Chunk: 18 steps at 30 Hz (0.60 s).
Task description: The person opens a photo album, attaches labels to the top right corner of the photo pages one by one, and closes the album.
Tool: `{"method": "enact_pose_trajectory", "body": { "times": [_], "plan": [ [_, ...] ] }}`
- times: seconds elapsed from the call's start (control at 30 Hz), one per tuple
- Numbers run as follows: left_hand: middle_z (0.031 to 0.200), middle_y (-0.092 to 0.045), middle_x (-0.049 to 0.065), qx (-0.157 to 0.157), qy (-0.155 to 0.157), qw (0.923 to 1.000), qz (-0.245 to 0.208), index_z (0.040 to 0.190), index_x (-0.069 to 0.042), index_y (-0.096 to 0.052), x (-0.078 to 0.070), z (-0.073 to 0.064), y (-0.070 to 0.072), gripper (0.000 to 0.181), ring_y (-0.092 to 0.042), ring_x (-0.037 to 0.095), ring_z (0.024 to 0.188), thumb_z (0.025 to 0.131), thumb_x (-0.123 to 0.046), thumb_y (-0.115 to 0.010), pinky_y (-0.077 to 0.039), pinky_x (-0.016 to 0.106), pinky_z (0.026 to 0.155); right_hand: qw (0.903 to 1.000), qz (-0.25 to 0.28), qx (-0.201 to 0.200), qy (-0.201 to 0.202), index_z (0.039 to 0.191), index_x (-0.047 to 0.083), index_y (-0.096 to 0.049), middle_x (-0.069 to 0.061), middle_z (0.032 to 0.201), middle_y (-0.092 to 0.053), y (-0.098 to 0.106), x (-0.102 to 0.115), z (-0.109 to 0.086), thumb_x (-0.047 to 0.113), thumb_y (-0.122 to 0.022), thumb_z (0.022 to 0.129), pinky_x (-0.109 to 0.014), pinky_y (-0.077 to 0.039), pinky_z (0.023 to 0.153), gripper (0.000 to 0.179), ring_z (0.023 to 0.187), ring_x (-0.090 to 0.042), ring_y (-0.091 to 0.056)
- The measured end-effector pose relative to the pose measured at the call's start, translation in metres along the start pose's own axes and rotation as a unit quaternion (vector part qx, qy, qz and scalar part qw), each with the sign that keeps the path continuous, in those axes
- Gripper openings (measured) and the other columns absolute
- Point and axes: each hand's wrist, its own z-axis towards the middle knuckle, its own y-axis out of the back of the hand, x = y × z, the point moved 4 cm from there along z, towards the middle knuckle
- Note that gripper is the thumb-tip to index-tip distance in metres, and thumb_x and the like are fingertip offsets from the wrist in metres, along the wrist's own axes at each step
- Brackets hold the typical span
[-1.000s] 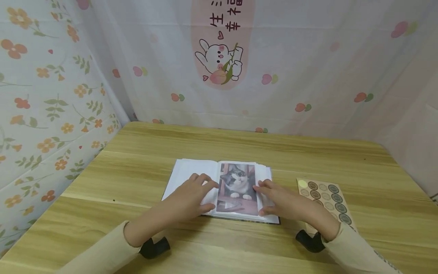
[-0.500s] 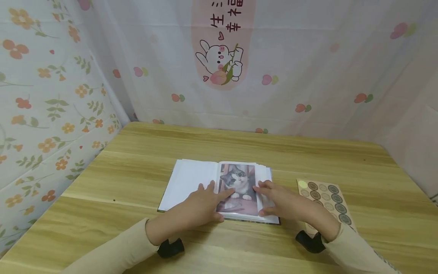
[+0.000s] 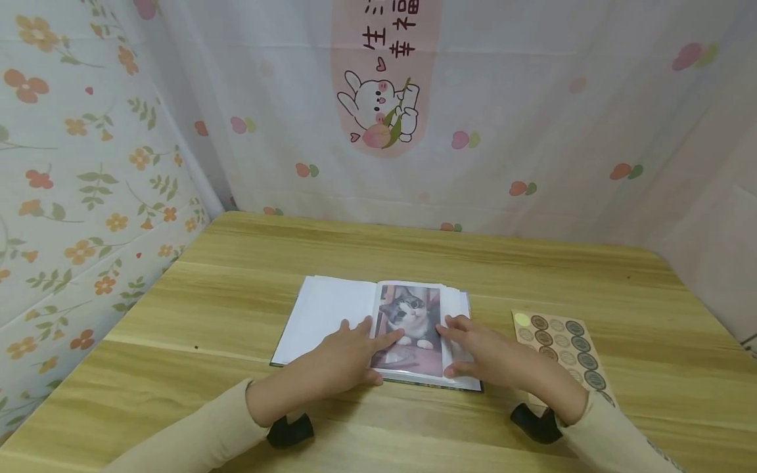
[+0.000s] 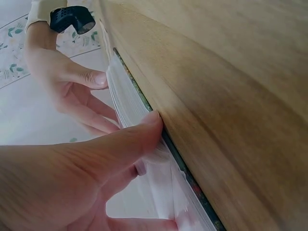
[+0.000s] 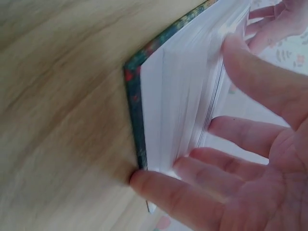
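Observation:
An open photo album lies flat on the table. Its left page is white, and a cat photo fills most of the right page. My left hand lies over the album's lower middle, its index finger stretched onto the photo. In the left wrist view, the left thumb touches the lower page edges by the dark patterned cover. My right hand is at the album's right side, index fingertip at the photo's right edge. The right wrist view shows its fingers spread along the page edges.
A tan sheet of round stickers lies right of the album, partly under the right forearm. Dark devices hang below both wrists. The wooden table stretches around the album, with patterned curtains behind and to the left.
My left hand has moved right from the white page, and its index finger now reaches onto the cat photo. The right hand stays in nearly the same place.

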Motion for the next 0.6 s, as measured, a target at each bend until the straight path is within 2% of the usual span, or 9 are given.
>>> {"method": "enact_pose_trajectory", "body": {
  "times": [0.13,0.23,0.37,0.43,0.47,0.6],
  "plan": [
    [0.140,-0.041,0.024,-0.004,-0.003,1.0000,0.003,0.142,-0.035,-0.036,-0.001,0.000,0.002,0.069,-0.046,0.052,0.116,0.081,-0.042,-0.068,-0.050,0.053,0.081,0.9999,0.015,0.004,0.001,0.136,-0.001,-0.044,-0.026,0.141,-0.038,0.003,-0.003,-0.003,0.035,-0.066,0.084,-0.051,-0.042,0.095,0.067,0.122,-0.042,-0.046],
    [0.136,-0.045,0.023,-0.011,-0.009,0.9998,0.014,0.142,-0.035,-0.037,-0.001,0.001,0.002,0.071,-0.051,0.049,0.109,0.079,-0.043,-0.069,-0.052,0.050,0.077,0.9993,0.037,0.004,0.002,0.134,0.000,-0.047,-0.024,0.140,-0.040,0.006,-0.009,-0.005,0.033,-0.065,0.085,-0.046,-0.046,0.090,0.061,0.109,-0.034,-0.056],
    [0.126,-0.051,0.021,-0.020,-0.020,0.9992,0.029,0.141,-0.033,-0.039,-0.001,0.002,0.003,0.071,-0.057,0.042,0.096,0.078,-0.048,-0.069,-0.054,0.045,0.070,0.9990,0.038,-0.024,0.006,0.127,0.000,-0.053,-0.021,0.131,-0.050,0.013,-0.019,-0.008,0.026,-0.065,0.087,-0.046,-0.046,0.090,0.049,0.107,-0.032,-0.057],
    [0.120,-0.052,0.020,-0.023,-0.024,0.9990,0.030,0.140,-0.032,-0.041,-0.001,0.002,0.004,0.071,-0.057,0.040,0.090,0.077,-0.051,-0.068,-0.054,0.044,0.068,0.9986,0.031,-0.042,0.003,0.124,0.000,-0.055,-0.020,0.127,-0.054,0.019,-0.024,-0.010,0.023,-0.065,0.087,-0.049,-0.044,0.093,0.045,0.116,-0.037,-0.052],
    [0.118,-0.053,0.019,-0.025,-0.025,0.9990,0.029,0.140,-0.032,-0.041,-0.001,0.002,0.004,0.071,-0.057,0.039,0.089,0.077,-0.053,-0.067,-0.054,0.043,0.068,0.9982,0.031,-0.050,0.002,0.123,0.000,-0.056,-0.020,0.125,-0.056,0.022,-0.027,-0.011,0.022,-0.065,0.087,-0.049,-0.045,0.091,0.043,0.115,-0.037,-0.053],
    [0.122,-0.052,0.022,-0.017,-0.026,0.9994,0.018,0.141,-0.031,-0.041,-0.002,0.002,0.006,0.069,-0.057,0.046,0.097,0.080,-0.057,-0.059,-0.054,0.046,0.072,0.9961,0.042,-0.072,-0.030,0.124,0.002,-0.055,-0.018,0.124,-0.057,0.034,-0.040,-0.018,0.023,-0.063,0.088,-0.048,-0.048,0.086,0.043,0.110,-0.036,-0.056]
  ]
}}
